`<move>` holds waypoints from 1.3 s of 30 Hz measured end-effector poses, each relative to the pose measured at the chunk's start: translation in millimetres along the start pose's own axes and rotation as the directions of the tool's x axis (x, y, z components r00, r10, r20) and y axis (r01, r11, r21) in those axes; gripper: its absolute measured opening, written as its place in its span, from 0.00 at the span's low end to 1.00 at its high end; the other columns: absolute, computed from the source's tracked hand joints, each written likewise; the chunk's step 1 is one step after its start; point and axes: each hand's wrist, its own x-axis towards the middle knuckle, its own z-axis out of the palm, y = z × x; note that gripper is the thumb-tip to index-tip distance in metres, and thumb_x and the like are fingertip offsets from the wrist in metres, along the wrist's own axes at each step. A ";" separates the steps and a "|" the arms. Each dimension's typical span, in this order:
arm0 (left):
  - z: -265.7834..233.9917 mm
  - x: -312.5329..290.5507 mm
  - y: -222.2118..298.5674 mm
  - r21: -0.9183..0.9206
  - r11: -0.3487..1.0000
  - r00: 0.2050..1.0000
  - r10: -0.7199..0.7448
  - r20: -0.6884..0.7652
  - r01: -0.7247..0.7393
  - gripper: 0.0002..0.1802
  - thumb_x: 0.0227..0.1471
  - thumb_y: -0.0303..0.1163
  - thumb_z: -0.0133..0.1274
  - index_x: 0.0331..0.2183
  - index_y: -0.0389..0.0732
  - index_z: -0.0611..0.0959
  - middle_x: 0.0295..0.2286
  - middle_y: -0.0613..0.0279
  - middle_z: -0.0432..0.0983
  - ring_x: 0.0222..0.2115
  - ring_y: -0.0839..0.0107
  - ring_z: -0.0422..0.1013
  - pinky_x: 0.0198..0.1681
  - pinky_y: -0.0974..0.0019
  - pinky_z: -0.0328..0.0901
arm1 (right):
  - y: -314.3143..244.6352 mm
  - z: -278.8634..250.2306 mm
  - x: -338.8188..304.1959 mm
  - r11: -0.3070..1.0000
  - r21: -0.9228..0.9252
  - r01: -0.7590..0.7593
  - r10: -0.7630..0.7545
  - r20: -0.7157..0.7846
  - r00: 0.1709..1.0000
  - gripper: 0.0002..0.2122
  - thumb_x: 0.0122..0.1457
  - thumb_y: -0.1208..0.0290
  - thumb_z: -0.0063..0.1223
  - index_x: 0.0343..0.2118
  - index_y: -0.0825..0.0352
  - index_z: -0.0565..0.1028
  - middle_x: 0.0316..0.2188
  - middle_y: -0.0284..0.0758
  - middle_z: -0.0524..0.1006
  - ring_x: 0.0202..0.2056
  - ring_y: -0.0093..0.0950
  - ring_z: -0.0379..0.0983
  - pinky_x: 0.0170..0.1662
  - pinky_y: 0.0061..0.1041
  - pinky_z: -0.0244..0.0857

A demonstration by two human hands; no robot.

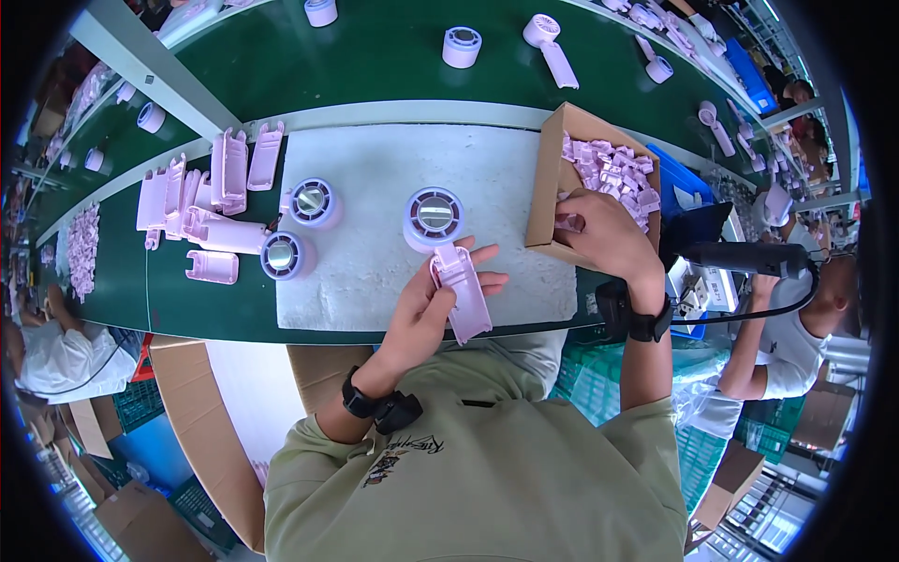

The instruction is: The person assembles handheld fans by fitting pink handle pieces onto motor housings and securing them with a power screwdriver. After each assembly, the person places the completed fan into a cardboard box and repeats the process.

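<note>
Head cam, L hand point(420, 315) palm-up gripping pink handle point(467, 307), R hand point(607, 230) curled down in cardbd box point(547, 183), grip unclear

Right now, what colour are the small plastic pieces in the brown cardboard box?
The pieces are pale pink, clearest in head view.

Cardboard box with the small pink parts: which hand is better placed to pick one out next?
Probably the right hand: it reaches into the cardboard box, beside the small pink parts. The left hand is farther off and occupied, holding a pink handle.
</note>
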 end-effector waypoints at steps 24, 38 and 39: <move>46.8 9.2 -3.5 0.327 0.938 0.989 0.135 -0.052 -0.111 0.29 0.56 0.20 0.35 0.59 0.34 0.54 0.50 0.51 0.67 0.39 0.75 0.68 0.36 0.71 0.65 | -113.2 45.3 -65.6 0.933 0.312 0.180 0.010 -0.523 0.852 0.13 0.57 0.80 0.51 0.46 0.67 0.77 0.35 0.36 0.75 0.32 0.27 0.69 0.36 0.24 0.66; 35.8 2.0 1.7 -0.017 0.993 0.987 0.122 0.103 -0.120 0.26 0.60 0.30 0.36 0.59 0.32 0.59 0.61 0.46 0.52 0.61 0.59 0.52 0.61 0.58 0.51 | -104.6 49.6 -70.6 0.921 0.198 0.336 -0.157 -0.600 0.784 0.14 0.49 0.80 0.60 0.41 0.67 0.78 0.37 0.40 0.73 0.37 0.32 0.69 0.37 0.26 0.66; 36.9 2.4 0.7 -0.038 0.988 0.984 0.153 0.087 -0.151 0.26 0.62 0.35 0.36 0.58 0.32 0.62 0.61 0.44 0.51 0.61 0.56 0.52 0.61 0.56 0.51 | -106.2 51.4 -70.3 0.892 0.254 0.375 -0.151 -0.615 0.774 0.13 0.49 0.81 0.60 0.40 0.68 0.77 0.38 0.40 0.73 0.38 0.32 0.70 0.37 0.26 0.67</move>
